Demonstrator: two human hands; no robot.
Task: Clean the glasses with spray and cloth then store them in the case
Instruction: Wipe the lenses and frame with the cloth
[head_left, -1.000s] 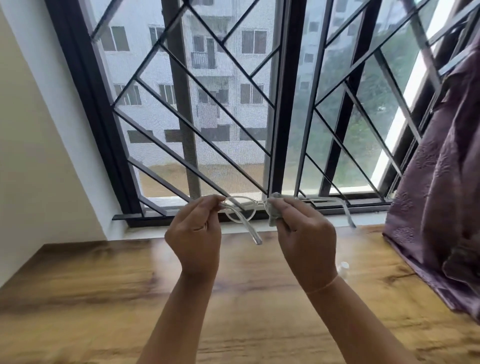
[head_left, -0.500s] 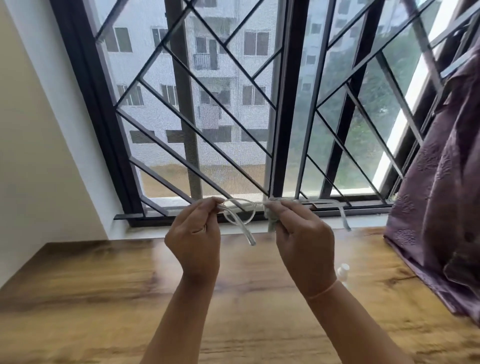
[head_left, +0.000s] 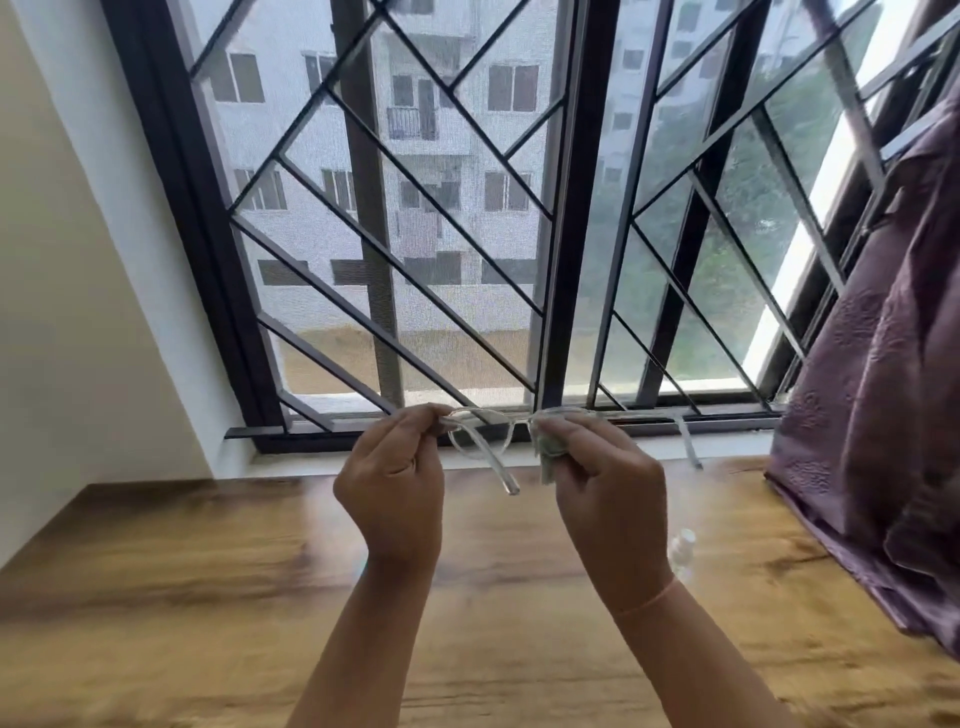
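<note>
I hold a pair of clear-framed glasses up in front of the window, above the wooden table. My left hand pinches the frame's left corner. With the fingers of my right hand I press a small pale green cloth onto the right lens. One temple arm hangs down between my hands, the other sticks out to the right. A small clear spray bottle stands on the table just right of my right wrist, partly hidden. No case is in view.
A barred window with a dark frame fills the view behind my hands, with a white sill under it. A purple curtain hangs at the right and drapes onto the table. A cream wall closes the left side.
My hands and the glasses have stayed almost in place. The right fingers have shifted the cloth slightly over the right lens.
</note>
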